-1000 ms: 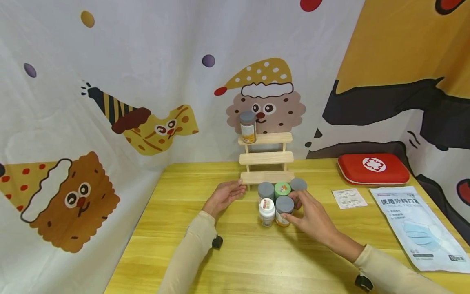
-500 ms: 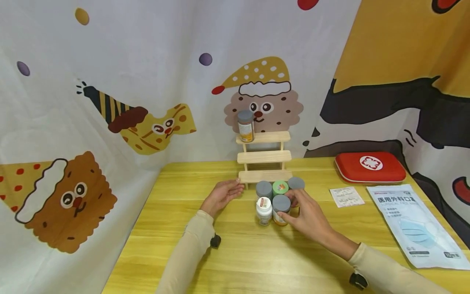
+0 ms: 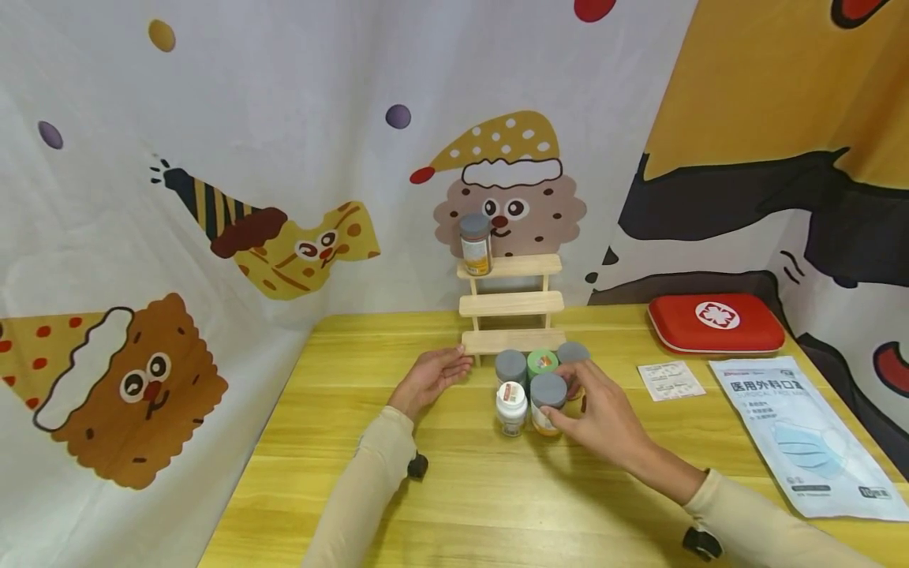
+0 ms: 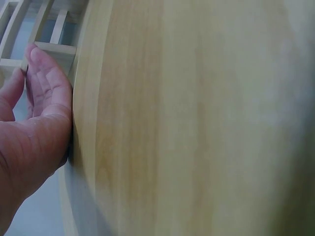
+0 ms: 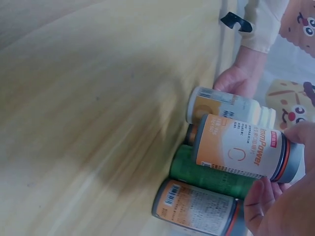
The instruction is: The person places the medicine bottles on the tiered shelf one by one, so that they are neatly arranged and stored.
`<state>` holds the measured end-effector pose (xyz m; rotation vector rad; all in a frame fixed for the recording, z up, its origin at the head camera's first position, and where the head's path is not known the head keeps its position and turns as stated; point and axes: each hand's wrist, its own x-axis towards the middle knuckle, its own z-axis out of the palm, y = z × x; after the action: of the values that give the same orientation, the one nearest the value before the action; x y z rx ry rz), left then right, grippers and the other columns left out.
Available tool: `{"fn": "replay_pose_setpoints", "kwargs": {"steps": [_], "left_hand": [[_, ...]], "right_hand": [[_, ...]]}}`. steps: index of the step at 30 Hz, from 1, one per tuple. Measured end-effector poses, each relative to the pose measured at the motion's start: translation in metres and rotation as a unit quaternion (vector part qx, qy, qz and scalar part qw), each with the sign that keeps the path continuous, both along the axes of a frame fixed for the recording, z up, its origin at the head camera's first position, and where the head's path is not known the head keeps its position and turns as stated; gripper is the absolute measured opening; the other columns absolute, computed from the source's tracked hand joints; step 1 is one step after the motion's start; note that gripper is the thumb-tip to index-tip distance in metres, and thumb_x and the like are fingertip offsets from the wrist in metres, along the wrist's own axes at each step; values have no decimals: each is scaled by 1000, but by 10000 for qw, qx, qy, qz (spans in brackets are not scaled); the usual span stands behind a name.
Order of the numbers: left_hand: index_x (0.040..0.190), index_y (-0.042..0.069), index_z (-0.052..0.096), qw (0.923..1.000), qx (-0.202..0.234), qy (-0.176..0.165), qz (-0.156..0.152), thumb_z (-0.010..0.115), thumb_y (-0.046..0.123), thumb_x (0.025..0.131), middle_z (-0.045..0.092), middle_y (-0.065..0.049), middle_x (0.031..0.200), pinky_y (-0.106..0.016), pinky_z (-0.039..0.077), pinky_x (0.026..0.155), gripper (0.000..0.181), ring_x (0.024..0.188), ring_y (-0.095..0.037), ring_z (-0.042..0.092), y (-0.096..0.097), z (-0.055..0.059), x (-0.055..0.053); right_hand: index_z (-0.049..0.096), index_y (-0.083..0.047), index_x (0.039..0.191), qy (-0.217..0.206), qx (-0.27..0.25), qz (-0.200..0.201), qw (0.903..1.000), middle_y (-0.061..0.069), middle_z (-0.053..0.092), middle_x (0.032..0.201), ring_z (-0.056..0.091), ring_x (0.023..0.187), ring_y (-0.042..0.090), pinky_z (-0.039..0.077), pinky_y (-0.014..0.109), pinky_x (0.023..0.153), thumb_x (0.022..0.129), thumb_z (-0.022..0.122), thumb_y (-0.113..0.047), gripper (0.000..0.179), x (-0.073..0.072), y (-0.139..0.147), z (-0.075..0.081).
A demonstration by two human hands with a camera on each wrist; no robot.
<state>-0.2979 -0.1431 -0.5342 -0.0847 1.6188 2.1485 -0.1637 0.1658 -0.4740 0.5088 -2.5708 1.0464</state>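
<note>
Counter [image 3: 454, 505] carries wooden stand [image 3: 513, 304]. Left hand [image 3: 429, 379] — nearly closed, pinching stand's lower left end. Right hand [image 3: 607, 410] — partly closed, gripping grey-lidded bottle [image 3: 549, 390], in front of stand. Smaller white bottle [image 3: 511, 412] also in front of stand.

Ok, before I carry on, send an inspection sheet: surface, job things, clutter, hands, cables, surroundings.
Surface: wood-grain table.
Job things: front jar, white bottle beside it; rear-left jar, green-lidded jar and rear-right jar behind; upper jar on the top step of the rack.
Clutter: red case, mask pack and small packet, off to the right.
Hands: right hand grips front jar near its grey lid; left hand holds rack's bottom step at its left end.
Cables: nothing seen.
Surroundings: cartoon-print curtain behind the table.
</note>
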Motion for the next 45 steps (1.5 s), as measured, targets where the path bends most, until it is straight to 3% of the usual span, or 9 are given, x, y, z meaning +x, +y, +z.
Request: {"fn": "replay_pose_setpoints", "kwargs": {"steps": [11, 20, 30, 37, 45], "left_hand": [[130, -4, 64, 9999, 30, -91, 107, 61, 20, 110, 80, -2, 100, -24, 64, 86, 32, 89, -9, 75, -1, -6, -3], [135, -5, 61, 9999, -90, -51, 50, 58, 22, 111, 79, 1, 99, -23, 63, 89, 37, 91, -8, 75, -1, -5, -1], [131, -4, 64, 10000, -27, -39, 82, 61, 21, 110, 80, -1, 99, -23, 64, 86, 33, 90, -9, 75, -1, -6, -2], [138, -6, 60, 9999, -93, -37, -5, 59, 23, 110, 79, 0, 102, -23, 64, 88, 40, 92, -8, 75, -1, -2, -1], [133, -4, 63, 9999, 3, -94, 138, 63, 23, 109, 80, -3, 103, -22, 64, 83, 36, 91, -9, 75, 0, -5, -4]], "right_hand": [[64, -12, 119, 479, -40, 71, 9988, -3, 61, 97, 53, 81, 5, 50, 19, 60, 78, 92, -19, 50, -4, 5, 23], [65, -12, 117, 609, -203, 134, 9978, -2, 64, 97, 60, 81, 17, 51, 20, 61, 76, 91, -15, 48, -12, 6, 55], [63, -12, 118, 523, -328, 226, 9978, -1, 63, 101, 58, 84, 11, 54, 20, 65, 80, 90, -16, 47, -22, 1, 80], [62, -11, 125, 651, -420, 350, 9964, 0, 62, 112, 57, 95, 12, 55, 24, 70, 80, 91, -12, 53, -34, -3, 90], [64, -11, 130, 222, -814, 172, 9963, 5, 64, 116, 60, 98, 19, 56, 31, 76, 86, 88, -15, 50, -54, -7, 96]]}}
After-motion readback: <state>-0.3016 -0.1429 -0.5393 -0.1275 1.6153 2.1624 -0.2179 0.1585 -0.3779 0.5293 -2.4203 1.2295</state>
